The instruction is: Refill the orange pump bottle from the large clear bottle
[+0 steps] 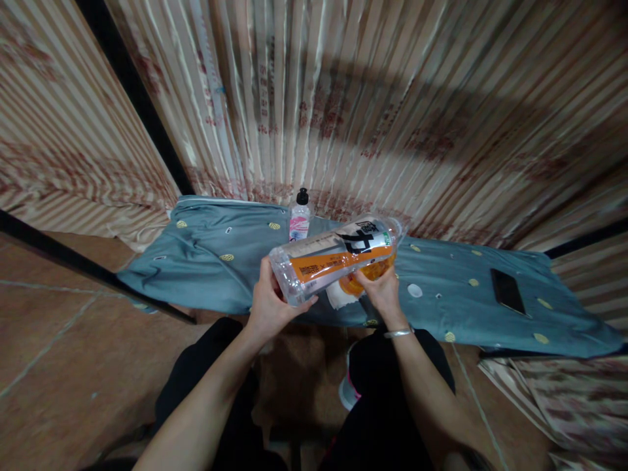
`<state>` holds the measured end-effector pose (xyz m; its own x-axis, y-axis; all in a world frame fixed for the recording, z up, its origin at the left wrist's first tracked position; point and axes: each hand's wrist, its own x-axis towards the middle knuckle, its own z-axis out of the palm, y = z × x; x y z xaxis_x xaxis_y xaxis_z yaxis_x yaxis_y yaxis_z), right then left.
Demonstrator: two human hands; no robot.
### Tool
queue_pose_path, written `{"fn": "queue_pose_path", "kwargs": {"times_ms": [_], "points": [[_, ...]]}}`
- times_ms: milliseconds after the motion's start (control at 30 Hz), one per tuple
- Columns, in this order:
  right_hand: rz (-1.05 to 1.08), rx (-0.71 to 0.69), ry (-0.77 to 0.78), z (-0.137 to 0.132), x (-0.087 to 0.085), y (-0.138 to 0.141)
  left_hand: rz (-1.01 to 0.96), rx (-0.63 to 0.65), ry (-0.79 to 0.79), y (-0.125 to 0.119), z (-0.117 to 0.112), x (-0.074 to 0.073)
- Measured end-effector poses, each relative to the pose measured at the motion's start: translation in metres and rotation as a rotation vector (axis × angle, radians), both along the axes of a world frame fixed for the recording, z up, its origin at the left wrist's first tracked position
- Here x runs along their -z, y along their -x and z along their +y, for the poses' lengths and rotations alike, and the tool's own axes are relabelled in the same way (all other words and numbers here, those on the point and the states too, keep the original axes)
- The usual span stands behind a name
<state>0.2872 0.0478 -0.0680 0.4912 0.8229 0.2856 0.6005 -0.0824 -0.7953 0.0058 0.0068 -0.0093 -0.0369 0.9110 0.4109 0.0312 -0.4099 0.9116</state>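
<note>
My left hand is wrapped round the base of a clear plastic bottle with an orange and white label, held tilted on its side above the table edge. My right hand grips something orange under the bottle's upper half, pressed against a white cloth or tissue; I cannot make out what the orange thing is. A silver bangle sits on my right wrist. Both hands hover over the blue-grey cloth with yellow spots that covers the low table.
A small clear bottle with a black cap and pink label stands at the back. A black phone lies at the right. A white round lid rests near my right hand. Striped curtains hang behind. My knees are below.
</note>
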Motion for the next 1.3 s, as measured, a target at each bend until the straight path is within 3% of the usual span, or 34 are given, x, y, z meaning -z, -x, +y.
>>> {"fn": "queue_pose_path", "kwargs": {"times_ms": [200, 467, 800, 1300], "points": [[-0.008, 0.025, 0.017, 0.001, 0.000, 0.001, 0.040, -0.013, 0.018, 0.001, 0.000, 0.003], [-0.012, 0.027, 0.015, -0.001, -0.002, 0.001, -0.019, 0.017, 0.017, 0.000, -0.001, -0.007], [-0.013, 0.026, 0.010, -0.001, -0.002, 0.002, -0.022, 0.017, 0.038, 0.000, 0.000, -0.002], [-0.032, 0.021, -0.011, -0.001, -0.001, 0.002, -0.040, 0.011, 0.050, -0.001, -0.001, -0.006]]}}
